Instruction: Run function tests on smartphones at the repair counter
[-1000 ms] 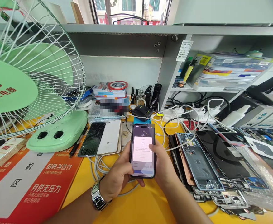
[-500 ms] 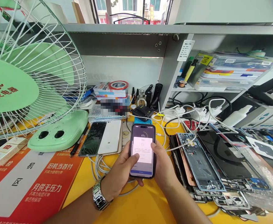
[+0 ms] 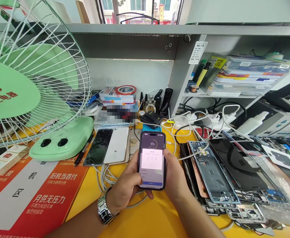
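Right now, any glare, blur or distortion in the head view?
Head view: phone looks sharp in outline, but its fine print is unreadable; head view: fan looks stretched toward the left edge; head view: pixelated patch hides detail behind the phone; head view: clear plastic at right shows bright glints.

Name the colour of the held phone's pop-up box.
The pop-up box is pinkish white, seen in the head view.
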The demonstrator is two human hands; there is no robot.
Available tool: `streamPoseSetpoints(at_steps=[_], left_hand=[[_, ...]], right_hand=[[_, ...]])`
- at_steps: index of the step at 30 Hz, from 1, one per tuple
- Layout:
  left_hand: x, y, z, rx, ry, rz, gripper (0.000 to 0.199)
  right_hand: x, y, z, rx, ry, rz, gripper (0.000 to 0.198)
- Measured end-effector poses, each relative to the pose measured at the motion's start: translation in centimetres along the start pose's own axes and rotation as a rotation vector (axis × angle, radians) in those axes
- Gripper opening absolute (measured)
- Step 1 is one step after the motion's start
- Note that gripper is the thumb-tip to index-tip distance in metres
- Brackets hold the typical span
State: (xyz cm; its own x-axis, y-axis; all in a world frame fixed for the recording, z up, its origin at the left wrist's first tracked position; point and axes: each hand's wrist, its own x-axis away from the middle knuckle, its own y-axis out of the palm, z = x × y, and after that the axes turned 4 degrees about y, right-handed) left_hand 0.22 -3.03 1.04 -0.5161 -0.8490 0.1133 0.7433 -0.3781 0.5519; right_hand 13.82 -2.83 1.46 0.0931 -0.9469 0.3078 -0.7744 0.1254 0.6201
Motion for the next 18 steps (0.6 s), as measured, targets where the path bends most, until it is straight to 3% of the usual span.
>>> streamPoseSetpoints(at_steps=[13, 16, 18], left_hand=[[-0.10, 0.04, -0.13, 0.056, 0.004, 0.035, 0.072], [-0.26, 0.12, -0.06, 0.164, -0.032, 0.040, 0.051], [-0.40, -0.11, -0.26, 0.268, -0.095, -0.009, 0.049]], right_hand=[[-0.06, -0.02, 0.11, -0.006, 0.016, -0.031, 0.044], [-0.31, -0.22, 0.21, 0.002, -0.010, 0.058, 0.052], [-0.43, -0.57, 0.29, 0.074, -0.060, 0.116, 0.054]])
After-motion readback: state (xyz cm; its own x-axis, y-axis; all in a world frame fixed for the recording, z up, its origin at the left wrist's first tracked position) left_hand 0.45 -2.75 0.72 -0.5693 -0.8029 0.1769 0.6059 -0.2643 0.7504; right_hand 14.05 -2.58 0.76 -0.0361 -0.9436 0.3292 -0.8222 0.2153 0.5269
